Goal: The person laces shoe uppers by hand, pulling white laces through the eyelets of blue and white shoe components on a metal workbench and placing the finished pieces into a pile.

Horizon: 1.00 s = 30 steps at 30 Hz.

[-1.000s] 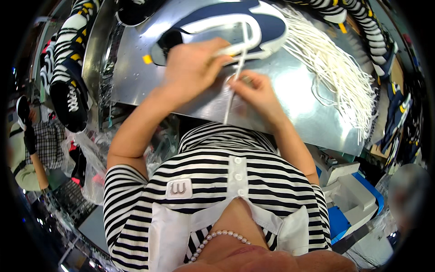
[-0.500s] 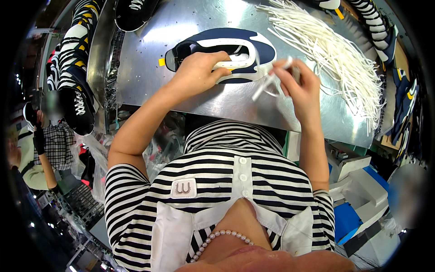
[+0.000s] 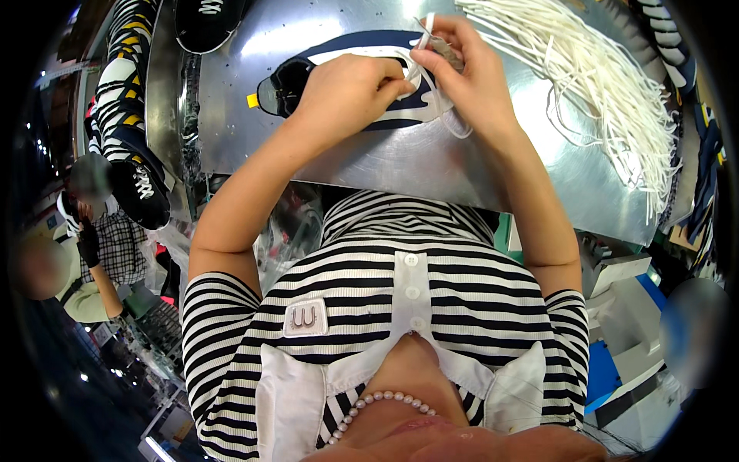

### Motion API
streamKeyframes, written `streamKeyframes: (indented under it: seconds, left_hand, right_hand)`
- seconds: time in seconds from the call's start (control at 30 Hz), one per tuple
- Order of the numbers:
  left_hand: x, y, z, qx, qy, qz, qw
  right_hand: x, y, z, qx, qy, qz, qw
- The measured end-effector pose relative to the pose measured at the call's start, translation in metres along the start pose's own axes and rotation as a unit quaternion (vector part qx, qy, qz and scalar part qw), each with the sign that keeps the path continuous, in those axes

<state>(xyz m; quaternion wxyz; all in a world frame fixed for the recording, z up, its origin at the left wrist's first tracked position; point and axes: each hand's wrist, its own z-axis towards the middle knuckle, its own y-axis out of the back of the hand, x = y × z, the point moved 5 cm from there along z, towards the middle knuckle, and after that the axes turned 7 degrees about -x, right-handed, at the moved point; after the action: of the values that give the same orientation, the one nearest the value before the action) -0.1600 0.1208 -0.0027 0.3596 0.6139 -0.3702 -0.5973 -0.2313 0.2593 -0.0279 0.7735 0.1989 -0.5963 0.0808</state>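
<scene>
Navy and white shoe upper (image 3: 350, 73) lying flat on metal bench (image 3: 400, 165), far centre, w/ both hands on it. Left hand (image 3: 346, 92) curled over the upper's mid part, fingers closed down, pressing it to the bench and pinching near the lace end. Right hand (image 3: 469, 73) just right of it, fingers closed on a white lace (image 3: 422, 42), thumb and forefinger nipping it close to the tip, rest of lace looping down onto the bench by the wrist. Probably light and floppy, both upper and lace; lace thin, soft, likely slippery, so best gripped right at the stiff tip; upper best held flat near the eyelet edge to stop it sliding on smooth metal. Big pile of loose white laces (image 3: 608, 92) far right on bench, well apart from the hands. Black shoe (image 3: 204, 19) at far left edge, cut off by frame. More striped shoes (image 3: 127, 123) hanging left of bench. Hidden: eyelets, under the hands; can't tell if lace is threaded yet. Toe end of upper covered by right hand. Another person (image 3: 92, 262) low left, blurred, not involved.
</scene>
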Motion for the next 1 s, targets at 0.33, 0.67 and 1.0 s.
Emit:
streamKeyframes:
  seconds: [0.33,0.67,1.0]
  left_hand:
    - [0.006,-0.003,0.005,0.011,0.054,-0.022,0.998]
    - [0.001,-0.002,-0.006,0.006,-0.069,-0.084,0.994]
    - [0.000,0.007,-0.045,-0.102,-0.148,0.071,0.981]
  right_hand:
    - [-0.007,0.006,-0.065,0.067,-0.104,0.005,0.992]
    - [-0.009,-0.003,-0.057,0.049,0.010,-0.156,0.986]
    - [0.043,0.010,-0.064,0.174,-0.099,-0.209,0.957]
